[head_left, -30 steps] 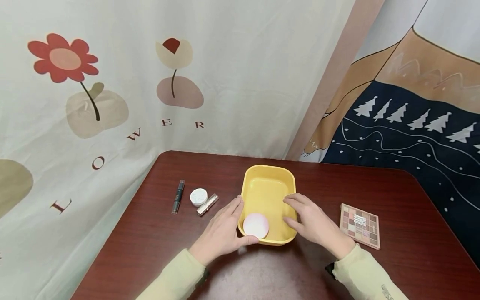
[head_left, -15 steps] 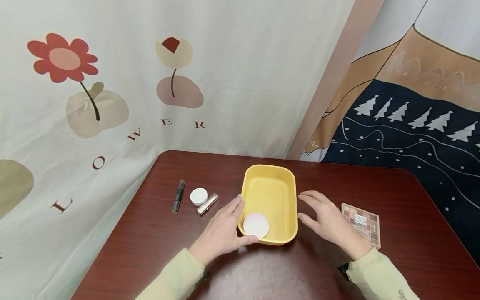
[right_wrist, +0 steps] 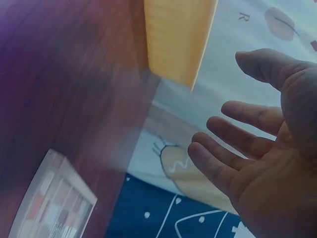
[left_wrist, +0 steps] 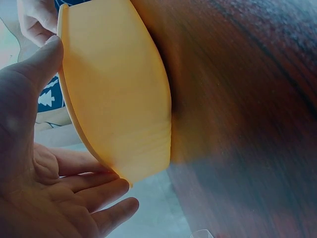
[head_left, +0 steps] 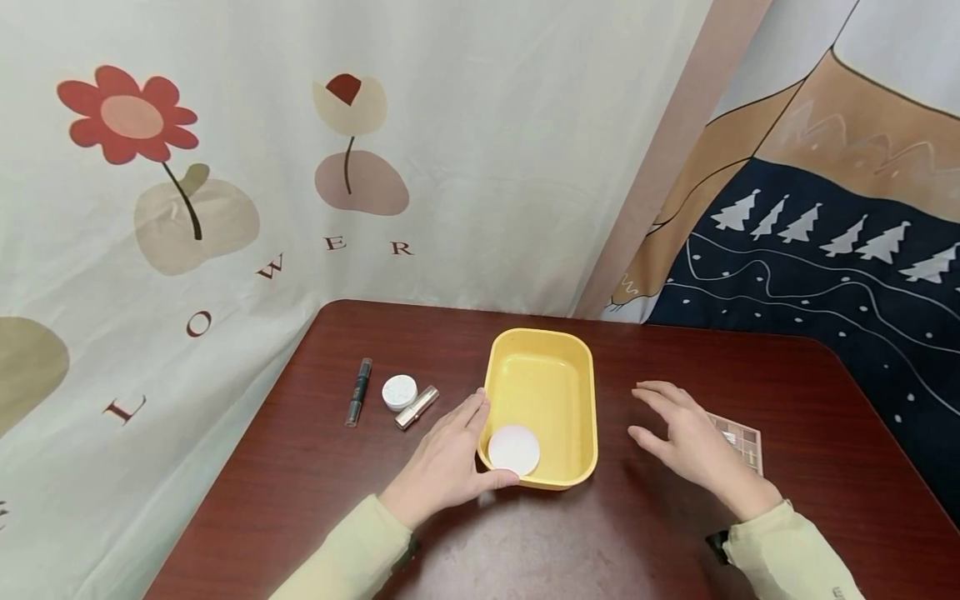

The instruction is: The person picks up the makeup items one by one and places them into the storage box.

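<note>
A yellow rectangular plastic basin (head_left: 551, 392) stands on the table, a round pale pink disc (head_left: 513, 450) lying in its near left corner. My left hand (head_left: 442, 458) rests against that corner, fingers fairly straight along the left rim and thumb at the near rim. In the left wrist view, the fingertips and thumb touch the rim of the basin (left_wrist: 119, 94). To the right of the basin, my right hand (head_left: 693, 446) hovers with fingers spread and nothing in them. It partly hides an eyeshadow palette (head_left: 746, 442), whose edge also shows in the right wrist view.
Left of the basin lie a dark double-ended pen-like stick (head_left: 358, 392), a small round white jar (head_left: 400, 392) and a lipstick tube (head_left: 417, 407). Behind the dark red wooden table (head_left: 465, 550) hangs a printed curtain (head_left: 487, 150).
My right hand has moved from over the basin's right rim out to the right, now overlapping the palette in the head view. The left hand stays at the basin's corner.
</note>
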Motion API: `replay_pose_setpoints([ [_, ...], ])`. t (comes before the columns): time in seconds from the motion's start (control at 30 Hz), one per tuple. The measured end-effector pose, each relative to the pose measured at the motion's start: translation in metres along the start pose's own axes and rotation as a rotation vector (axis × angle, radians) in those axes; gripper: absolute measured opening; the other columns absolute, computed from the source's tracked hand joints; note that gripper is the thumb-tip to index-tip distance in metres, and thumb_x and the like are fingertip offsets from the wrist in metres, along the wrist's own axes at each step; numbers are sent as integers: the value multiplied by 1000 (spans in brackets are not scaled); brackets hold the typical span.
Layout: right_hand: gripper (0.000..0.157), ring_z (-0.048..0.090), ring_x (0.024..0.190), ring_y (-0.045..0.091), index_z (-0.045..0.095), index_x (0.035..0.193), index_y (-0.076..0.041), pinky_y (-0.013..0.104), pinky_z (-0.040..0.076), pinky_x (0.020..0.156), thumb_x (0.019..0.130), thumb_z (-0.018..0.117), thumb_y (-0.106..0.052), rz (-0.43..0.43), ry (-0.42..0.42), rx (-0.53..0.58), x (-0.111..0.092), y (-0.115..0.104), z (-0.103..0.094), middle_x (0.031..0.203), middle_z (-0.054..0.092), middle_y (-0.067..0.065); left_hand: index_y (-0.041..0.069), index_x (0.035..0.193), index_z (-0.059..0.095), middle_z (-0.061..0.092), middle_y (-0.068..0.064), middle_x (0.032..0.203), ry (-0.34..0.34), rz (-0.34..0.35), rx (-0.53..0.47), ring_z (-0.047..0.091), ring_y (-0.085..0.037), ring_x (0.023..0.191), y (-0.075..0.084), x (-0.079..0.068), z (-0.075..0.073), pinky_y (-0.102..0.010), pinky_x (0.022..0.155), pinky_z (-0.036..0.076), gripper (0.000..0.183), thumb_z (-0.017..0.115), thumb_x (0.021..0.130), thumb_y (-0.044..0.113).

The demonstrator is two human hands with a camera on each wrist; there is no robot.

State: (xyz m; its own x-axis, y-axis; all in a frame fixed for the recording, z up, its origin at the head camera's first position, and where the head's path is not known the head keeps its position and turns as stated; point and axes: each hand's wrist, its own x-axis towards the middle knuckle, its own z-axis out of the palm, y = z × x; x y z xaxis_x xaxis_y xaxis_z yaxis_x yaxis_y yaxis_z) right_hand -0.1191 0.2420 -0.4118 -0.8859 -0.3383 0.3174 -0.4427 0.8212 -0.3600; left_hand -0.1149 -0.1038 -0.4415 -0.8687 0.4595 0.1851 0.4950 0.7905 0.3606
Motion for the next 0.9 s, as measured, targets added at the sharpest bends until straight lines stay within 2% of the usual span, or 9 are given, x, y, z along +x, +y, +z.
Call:
replay_pose_setpoints([
  [0.5,53,56,123,45,64,130,7,63,50,96,85,81,-15,45,-12,-39,-10,22,-4,135,59,26,-11,149,45,42,-24,159,0,-3,-12,43,-37,146,0,-1,0,-50,116,40,107,84,78,59],
  [0.9,66,50,129,50,56,140,6,67,47,98,87,81,-22,144,-124,-5,-21,40,-11,145,50,29,-12,149,44,41,-25,159,-7,-3,-25,43,-38,147,0,0,-1,-50,115,41,107,84,78,58],
])
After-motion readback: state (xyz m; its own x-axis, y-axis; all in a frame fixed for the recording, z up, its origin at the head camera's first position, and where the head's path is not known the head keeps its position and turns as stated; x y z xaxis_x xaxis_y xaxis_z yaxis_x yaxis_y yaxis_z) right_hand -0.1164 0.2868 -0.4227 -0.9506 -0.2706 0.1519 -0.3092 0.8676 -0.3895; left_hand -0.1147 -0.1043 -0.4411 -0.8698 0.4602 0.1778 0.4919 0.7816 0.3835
